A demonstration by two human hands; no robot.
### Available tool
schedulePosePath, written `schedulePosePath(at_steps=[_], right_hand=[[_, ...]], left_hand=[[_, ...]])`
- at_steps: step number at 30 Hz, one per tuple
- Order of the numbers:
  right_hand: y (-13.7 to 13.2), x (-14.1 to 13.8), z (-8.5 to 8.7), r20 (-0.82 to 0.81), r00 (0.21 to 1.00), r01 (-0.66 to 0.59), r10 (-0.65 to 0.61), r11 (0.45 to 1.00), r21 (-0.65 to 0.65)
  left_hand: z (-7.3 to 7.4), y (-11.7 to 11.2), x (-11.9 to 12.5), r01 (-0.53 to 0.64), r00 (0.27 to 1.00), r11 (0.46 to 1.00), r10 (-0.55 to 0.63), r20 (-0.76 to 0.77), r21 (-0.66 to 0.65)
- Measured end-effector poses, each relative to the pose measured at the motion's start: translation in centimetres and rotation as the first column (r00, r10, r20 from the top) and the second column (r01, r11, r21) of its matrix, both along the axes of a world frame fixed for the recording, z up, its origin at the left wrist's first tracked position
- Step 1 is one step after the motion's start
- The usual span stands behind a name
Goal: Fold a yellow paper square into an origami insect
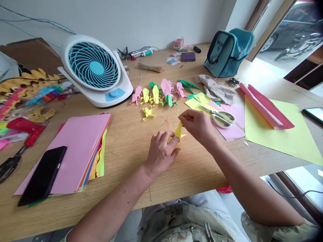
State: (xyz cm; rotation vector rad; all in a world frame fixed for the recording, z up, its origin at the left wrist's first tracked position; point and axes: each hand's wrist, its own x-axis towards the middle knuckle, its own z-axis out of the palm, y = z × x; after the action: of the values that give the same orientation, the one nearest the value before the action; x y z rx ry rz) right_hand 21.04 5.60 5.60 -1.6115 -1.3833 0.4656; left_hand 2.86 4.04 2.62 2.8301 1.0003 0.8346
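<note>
Between my hands is a small folded piece of yellow paper (178, 130) with pointed ends, held just above the wooden table. My left hand (163, 151) grips its lower part, fingers closed around it. With thumb and forefinger, my right hand (195, 122) pinches the upper tip. Some of the folds are hidden by my fingers. Just beyond, a small yellow origami frog (148, 113) stands alone. Behind it is a group of folded paper figures: a large pink one (167, 88), yellow ones (155, 94) and green ones (188, 85). Scissors (223, 118) lie right of my right hand on pink paper (230, 132).
A white fan (93, 67) stands at the back left. Nearer, a black phone (42, 174) rests on a stack of coloured paper (78, 141). To the right are a grey cloth (217, 89), a teal backpack (227, 53), a yellow sheet (277, 144) and rolled pink paper (267, 107).
</note>
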Motion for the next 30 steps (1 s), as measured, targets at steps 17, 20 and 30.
schedulePosePath(at_steps=[17,20,30], right_hand=[[1.8,0.8,-1.9,-0.597,0.802,-0.142,-0.014,0.966,-0.215],[1.8,0.8,-1.9,-0.544,0.839,-0.142,0.01,0.969,-0.201],[1.4,0.5,-2.4,-0.361,0.925,-0.175,0.123,0.978,-0.115]], left_hand=[[0.8,1.8,-1.3,0.026,0.999,0.999,-0.027,0.017,0.044],[1.1,1.7,-1.3,0.034,0.999,0.997,-0.033,-0.017,0.065],[1.3,1.8,-1.2,0.047,0.998,0.998,-0.045,-0.051,0.044]])
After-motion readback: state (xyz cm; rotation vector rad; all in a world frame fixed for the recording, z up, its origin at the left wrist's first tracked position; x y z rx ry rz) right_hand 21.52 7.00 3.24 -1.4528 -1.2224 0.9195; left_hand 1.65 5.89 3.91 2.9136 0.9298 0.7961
